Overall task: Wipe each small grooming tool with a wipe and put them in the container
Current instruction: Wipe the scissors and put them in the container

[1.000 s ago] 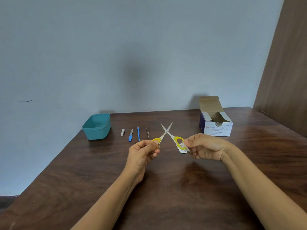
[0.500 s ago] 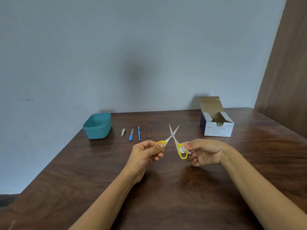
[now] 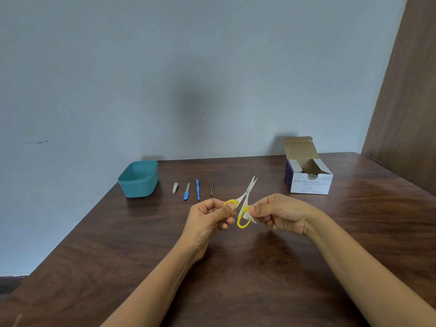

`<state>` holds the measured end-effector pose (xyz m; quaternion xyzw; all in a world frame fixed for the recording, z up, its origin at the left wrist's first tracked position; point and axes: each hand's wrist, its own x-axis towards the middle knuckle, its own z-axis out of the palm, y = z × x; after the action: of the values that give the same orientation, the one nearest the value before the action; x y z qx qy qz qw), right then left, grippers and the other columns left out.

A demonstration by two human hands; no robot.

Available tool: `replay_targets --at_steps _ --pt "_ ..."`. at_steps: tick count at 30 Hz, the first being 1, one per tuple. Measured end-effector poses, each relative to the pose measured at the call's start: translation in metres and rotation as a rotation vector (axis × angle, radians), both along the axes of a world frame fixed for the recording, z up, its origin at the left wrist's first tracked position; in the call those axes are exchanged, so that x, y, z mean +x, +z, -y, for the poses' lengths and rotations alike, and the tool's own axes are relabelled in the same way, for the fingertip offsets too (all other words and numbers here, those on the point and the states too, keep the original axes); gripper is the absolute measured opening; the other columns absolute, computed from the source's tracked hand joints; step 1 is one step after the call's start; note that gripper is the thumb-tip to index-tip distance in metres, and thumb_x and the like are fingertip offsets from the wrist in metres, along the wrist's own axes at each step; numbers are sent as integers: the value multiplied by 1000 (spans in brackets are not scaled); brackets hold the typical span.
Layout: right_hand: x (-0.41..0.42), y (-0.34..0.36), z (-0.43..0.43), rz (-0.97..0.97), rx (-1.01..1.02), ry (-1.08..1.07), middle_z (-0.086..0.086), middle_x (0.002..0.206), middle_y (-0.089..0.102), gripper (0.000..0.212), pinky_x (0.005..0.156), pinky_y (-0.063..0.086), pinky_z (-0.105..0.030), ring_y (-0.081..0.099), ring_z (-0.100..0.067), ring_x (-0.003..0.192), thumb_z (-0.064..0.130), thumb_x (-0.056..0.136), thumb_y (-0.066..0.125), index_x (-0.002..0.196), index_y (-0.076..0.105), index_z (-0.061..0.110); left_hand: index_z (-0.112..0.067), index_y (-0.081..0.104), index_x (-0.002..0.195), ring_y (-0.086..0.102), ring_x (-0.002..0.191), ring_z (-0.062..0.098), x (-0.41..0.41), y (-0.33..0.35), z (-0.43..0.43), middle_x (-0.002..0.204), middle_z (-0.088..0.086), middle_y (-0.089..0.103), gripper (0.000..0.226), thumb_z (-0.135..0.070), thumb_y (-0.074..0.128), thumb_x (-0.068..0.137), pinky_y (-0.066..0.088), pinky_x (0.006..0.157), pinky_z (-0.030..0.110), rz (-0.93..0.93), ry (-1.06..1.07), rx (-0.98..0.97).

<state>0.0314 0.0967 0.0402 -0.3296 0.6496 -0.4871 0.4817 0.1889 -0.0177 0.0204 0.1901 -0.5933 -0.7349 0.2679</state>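
— Step in hand?
— Wiping the scissors [image 3: 245, 199]. Left hand [image 3: 207, 220] closed on one yellow handle loop, thumb pressed over it. Right hand [image 3: 278, 212] pinching a small white wipe [image 3: 249, 215] against the other yellow loop, fingertips closed on it. Held in the air above the wooden table [image 3: 259, 279], blades slightly parted and pointing up and away.
— So blades or handles under the wipe?
— Handle, by the look of it; wipe folded around the upper part of the lower loop. No telling from here whether the blades are done.
— Next move?
— Probably finishing the rub, then a carry left and away to the teal container [image 3: 139, 179], which sits open near the far-left edge. Calls for closing the blades, keeping the points clear of the fingers, and keeping the wipe in the right hand or fetching a fresh one.
— Count, going outward?
— One pair of scissors, one wipe, both in hand. Beyond them, in a row on the table, four tools still lying untouched: one nail clipper [image 3: 175, 187], one blue-handled nail file [image 3: 186, 191], one slim blue tool [image 3: 198, 189], type unclear, and one pair of tweezers [image 3: 210, 186]. One container, nothing visible inside from this angle. One opened box of alcohol swabs [image 3: 311, 184] far right.
— Progress?
— Early, it seems: five tools, none in the container.
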Motion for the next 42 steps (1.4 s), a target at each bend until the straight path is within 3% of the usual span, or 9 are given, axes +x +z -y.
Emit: replay_targets --at_steps 3,7,9,13,19,25,36,39,42 --pt "5 -1 4 -95 -69 -97 -3 65 47 46 55 26 -20 33 -6 56 33 53 79 88 75 4 4 64 88 56 54 10 0 -1 0 65 8 65 14 -10 66 84 49 53 17 1 14 4" --pt "8 -1 6 -53 -178 -196 5 55 53 17 57 30 -20 35 -6 54 25 67 79 75 76 11 5 64 89 57 53 10 -2 -1 -1 64 8 65 15 -8 66 85 50 52 17 -3 33 -4" --pt "9 -3 7 -58 -209 -225 8 51 50 13 58 29 -21 33 -6 54 25 71 78 74 77 13 6 64 89 57 53 10 -2 -2 -2 63 9 65 15 -8 66 85 50 53 17 -2 49 4" --pt "12 -6 9 -162 -190 -198 2 59 48 31 57 27 -23 31 -9 56 44 52 82 68 78 17 4 64 88 59 52 9 -1 -3 0 62 8 65 10 -5 65 85 52 53 16 -40 84 22" --pt "9 -6 8 -188 -95 -109 -2 64 45 44 56 23 -24 30 -9 59 46 42 84 73 79 15 -1 65 83 58 51 8 -1 -4 0 62 8 65 5 -5 66 85 52 53 16 -55 106 25" --pt "9 -9 11 -23 -162 -217 5 58 49 21 53 27 -18 34 -5 54 32 62 80 72 77 13 4 64 85 60 52 10 -3 -4 -4 62 9 66 9 -5 66 86 52 53 16 -44 86 -10" --pt "12 -17 13 -169 -144 -153 5 57 51 41 54 24 -23 32 -8 58 48 49 81 76 79 17 0 67 85 56 51 9 -3 -8 -1 63 9 65 6 -5 67 84 53 56 17 -68 152 64" --pt "11 -16 12 -122 -115 -106 5 59 52 47 56 26 -22 33 -7 58 46 48 82 81 79 13 1 67 87 57 53 10 -3 -8 -1 64 9 66 6 -5 66 84 54 56 18 -79 158 91" --pt "10 -14 10 -43 -86 -56 6 58 50 36 56 26 -20 33 -5 56 38 58 79 83 77 13 -2 67 84 56 52 9 -3 -6 -1 66 9 64 4 -6 66 84 54 57 18 -77 161 94"
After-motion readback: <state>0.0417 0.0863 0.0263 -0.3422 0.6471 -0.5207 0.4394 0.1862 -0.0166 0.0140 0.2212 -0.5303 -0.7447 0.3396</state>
